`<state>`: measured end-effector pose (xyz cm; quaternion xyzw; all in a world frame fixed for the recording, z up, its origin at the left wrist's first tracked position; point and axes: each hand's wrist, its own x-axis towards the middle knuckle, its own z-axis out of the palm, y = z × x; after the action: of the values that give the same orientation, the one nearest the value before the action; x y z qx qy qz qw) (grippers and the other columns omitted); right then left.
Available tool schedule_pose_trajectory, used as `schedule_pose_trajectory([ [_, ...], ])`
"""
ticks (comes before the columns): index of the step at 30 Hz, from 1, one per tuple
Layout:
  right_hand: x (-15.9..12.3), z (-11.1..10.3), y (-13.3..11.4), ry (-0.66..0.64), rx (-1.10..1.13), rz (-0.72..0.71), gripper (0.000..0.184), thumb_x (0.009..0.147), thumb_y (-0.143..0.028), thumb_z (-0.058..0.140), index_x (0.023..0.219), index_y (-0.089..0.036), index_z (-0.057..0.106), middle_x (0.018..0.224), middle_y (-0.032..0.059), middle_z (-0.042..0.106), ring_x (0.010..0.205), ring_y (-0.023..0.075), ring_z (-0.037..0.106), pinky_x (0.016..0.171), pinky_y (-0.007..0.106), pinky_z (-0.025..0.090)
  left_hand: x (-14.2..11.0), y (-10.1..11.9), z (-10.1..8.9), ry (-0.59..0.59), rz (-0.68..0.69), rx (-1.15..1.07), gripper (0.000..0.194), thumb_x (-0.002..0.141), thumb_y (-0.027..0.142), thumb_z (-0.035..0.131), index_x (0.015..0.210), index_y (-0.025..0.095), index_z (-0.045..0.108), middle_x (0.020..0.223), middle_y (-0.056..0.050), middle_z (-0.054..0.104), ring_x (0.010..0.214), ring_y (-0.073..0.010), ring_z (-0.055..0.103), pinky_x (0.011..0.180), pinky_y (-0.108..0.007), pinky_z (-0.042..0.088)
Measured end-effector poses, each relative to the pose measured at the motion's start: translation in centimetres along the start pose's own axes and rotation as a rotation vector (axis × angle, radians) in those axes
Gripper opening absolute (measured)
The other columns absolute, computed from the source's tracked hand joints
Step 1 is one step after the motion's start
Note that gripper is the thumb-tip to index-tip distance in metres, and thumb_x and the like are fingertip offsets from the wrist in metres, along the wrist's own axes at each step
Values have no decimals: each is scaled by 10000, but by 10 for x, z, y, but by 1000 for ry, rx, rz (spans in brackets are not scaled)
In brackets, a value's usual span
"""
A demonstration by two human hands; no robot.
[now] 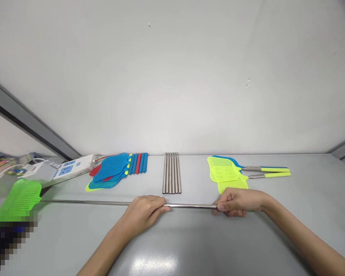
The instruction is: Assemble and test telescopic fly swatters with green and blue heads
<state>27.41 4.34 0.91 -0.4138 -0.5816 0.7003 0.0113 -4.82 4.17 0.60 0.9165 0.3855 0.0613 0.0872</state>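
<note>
An extended telescopic fly swatter with a bright green mesh head (24, 197) lies crosswise in front of me, its head at the far left. My left hand (148, 211) is closed around the middle of its thin metal rod (189, 206). At the rod's thicker right end, my right hand (235, 201) pinches with thumb and fingers. Whatever grip sits at that end is mostly hidden by this hand. Just behind my right hand lie finished-looking swatters with yellow mesh heads (222, 168) and yellow handles (276, 170), a blue one partly beneath them.
Several metal tubes (171, 174) lie in a row at the back middle. Left of them are blue and red handle sleeves (138, 163) and a pile of blue, red and yellow swatter heads (110, 170). A white power strip (74, 168) stands further left, by the wall (172, 76).
</note>
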Motion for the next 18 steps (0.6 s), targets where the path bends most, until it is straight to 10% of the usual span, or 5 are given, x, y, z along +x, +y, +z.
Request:
schedule_pose_trajectory([
  [18, -3, -5, 6, -3, 17, 23, 412, 744, -498, 578, 892, -119, 646, 527, -57, 344, 428, 38, 262, 359, 158, 181, -3, -3, -2, 13, -7, 10, 332, 922, 351, 308, 645, 192, 396, 593, 26, 504, 547, -123, 490, 517, -232, 280],
])
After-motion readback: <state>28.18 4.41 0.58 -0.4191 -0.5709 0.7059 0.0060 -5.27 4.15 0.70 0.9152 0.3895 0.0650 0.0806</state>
